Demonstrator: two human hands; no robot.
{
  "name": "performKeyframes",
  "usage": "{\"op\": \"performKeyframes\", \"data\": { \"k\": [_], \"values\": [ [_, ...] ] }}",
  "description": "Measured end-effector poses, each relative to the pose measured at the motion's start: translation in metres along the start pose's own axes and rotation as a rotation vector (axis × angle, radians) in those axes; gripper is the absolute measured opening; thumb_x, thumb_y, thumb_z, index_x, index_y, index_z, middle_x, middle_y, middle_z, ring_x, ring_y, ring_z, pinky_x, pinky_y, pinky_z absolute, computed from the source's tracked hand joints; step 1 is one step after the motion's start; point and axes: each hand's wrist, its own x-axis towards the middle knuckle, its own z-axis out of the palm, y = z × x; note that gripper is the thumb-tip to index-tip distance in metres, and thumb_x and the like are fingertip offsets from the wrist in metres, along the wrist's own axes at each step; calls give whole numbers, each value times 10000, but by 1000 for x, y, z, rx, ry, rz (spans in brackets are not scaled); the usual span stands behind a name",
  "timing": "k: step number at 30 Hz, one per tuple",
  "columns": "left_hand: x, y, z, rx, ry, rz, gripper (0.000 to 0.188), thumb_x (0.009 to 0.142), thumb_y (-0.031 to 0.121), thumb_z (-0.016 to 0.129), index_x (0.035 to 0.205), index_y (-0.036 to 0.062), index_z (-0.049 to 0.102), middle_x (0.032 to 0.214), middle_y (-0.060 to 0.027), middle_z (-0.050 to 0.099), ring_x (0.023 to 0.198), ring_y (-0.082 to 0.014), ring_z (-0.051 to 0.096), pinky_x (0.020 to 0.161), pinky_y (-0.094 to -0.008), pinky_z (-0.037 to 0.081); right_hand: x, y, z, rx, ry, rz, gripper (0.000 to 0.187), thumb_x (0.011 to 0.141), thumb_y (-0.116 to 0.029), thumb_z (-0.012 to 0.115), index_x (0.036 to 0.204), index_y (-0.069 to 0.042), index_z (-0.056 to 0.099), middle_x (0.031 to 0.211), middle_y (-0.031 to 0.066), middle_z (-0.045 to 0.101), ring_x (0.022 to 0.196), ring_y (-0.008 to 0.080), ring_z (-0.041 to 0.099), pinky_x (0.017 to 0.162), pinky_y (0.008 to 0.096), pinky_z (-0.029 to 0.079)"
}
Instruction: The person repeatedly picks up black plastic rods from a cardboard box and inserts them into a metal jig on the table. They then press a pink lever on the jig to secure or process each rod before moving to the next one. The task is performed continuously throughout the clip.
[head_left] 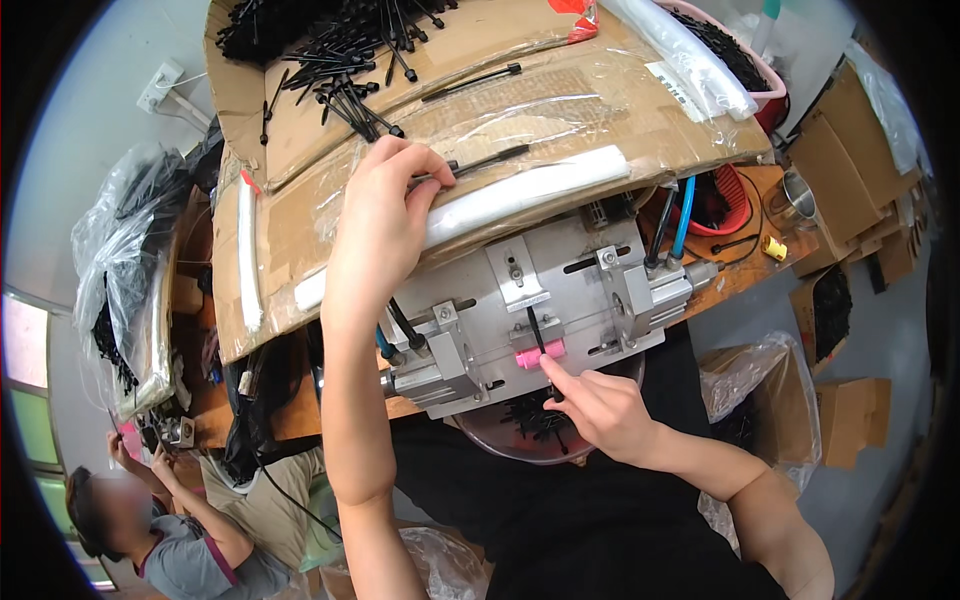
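My left hand (385,215) reaches over a cardboard sheet, thumb and fingertips closed on a thin black rod (435,175). A second black rod (497,157) lies right beside those fingertips. Lower down, my right hand (608,415) is at a metal fixture (575,270) bolted with clamp blocks on both sides. Its index finger presses at a black rod (537,330) that lies across a pink block (540,354). The rod's lower end runs in under my fingers and is partly hidden. The heads of these rods are thicker than their stems.
A heap of black rods (330,50) covers the cardboard's far left. Under the fixture sits a clear bowl (480,440) of black pieces. A red basket (735,205) and metal cup (790,195) stand right. Blue and black hoses flank the fixture. Another person (190,540) works at lower left.
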Motion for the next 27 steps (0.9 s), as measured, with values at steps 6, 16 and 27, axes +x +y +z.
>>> {"op": "performKeyframes", "data": {
  "k": [6, 16, 27],
  "values": [
    [-17, 14, -19, -116, -66, 4, 182, 840, -25, 629, 1011, 28, 663, 886, -102, 612, 779, -217, 585, 751, -310, 481, 21, -12, -32, -115, -166, -17, 564, 814, -125, 741, 1329, 8, 554, 663, 35, 523, 562, 144, 553, 515, 300, 453],
    [-174, 117, 75, 46, -3, -94, 733, 753, -25, 737, 1416, -74, 428, 924, -130, 552, 832, -288, 516, 757, -389, 453, 277, 141, -68, -679, 93, -131, 165, 900, -91, 600, 1039, -8, 568, 961, 142, 622, 945, 354, 607, 784, 453, 501],
    [-166, 114, 81, 69, -73, -150, 648, 796, -1, 720, 1388, -52, 462, 981, -133, 558, 876, -300, 521, 769, -391, 457, 160, 58, -126, 776, 41, 326, 225, 932, -138, 641, 1106, 4, 657, 865, 38, 635, 798, 70, 581, 702, 229, 497]
  ]
}}
